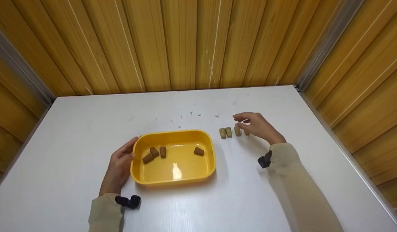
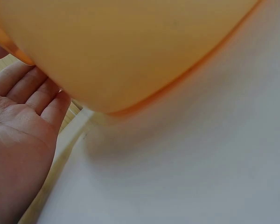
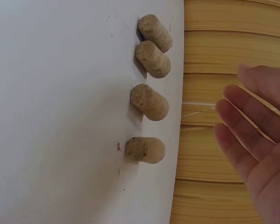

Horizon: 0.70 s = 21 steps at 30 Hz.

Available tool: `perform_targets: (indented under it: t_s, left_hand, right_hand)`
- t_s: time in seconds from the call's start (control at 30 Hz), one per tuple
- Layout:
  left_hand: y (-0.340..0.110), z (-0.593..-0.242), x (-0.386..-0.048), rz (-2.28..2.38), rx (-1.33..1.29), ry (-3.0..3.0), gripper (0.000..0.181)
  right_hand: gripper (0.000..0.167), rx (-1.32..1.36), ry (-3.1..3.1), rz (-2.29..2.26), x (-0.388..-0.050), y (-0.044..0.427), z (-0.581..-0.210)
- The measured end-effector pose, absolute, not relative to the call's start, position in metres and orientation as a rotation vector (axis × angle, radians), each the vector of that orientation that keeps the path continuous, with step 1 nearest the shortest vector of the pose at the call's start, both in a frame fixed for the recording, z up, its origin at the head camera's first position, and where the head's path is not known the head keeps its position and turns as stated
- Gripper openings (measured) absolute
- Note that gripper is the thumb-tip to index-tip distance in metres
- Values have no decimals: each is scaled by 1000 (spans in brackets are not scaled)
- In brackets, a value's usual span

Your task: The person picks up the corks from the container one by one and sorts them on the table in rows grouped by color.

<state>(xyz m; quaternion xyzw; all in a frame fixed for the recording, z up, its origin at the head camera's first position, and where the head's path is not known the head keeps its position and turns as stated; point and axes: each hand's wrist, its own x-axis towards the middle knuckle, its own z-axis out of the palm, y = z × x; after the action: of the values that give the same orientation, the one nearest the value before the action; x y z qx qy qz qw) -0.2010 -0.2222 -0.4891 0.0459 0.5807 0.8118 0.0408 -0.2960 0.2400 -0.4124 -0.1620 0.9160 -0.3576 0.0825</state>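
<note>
Holding the yellow tray (image 1: 188,162) by its left side with the left hand (image 1: 119,166), hovering with the right hand (image 1: 258,126) spread and bare over four corks (image 1: 228,132) between tray and bench's (image 1: 198,212) right edge, best to pinch one softly.

The tray (image 1: 192,167), mid-frame in the head view, looks like smooth, glossy plastic; the plugs (image 1: 222,133) to its right, rough, matt cork. Upper panels (image 1: 179,48) show wood grain, the smooth tabletop (image 1: 89,129) a soft sheen; the lower-right sleeve (image 1: 305,187) is matt cloth.
</note>
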Motion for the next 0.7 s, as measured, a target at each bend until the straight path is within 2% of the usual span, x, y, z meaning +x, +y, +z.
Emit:
perform_targets:
  t_s: [0.7]
  left_hand:
    - [-221, -484, -200, 2447, 118, 1810, 58]
  right_hand:
    - [36, -778, 2567, -1007, -295, 175, -380]
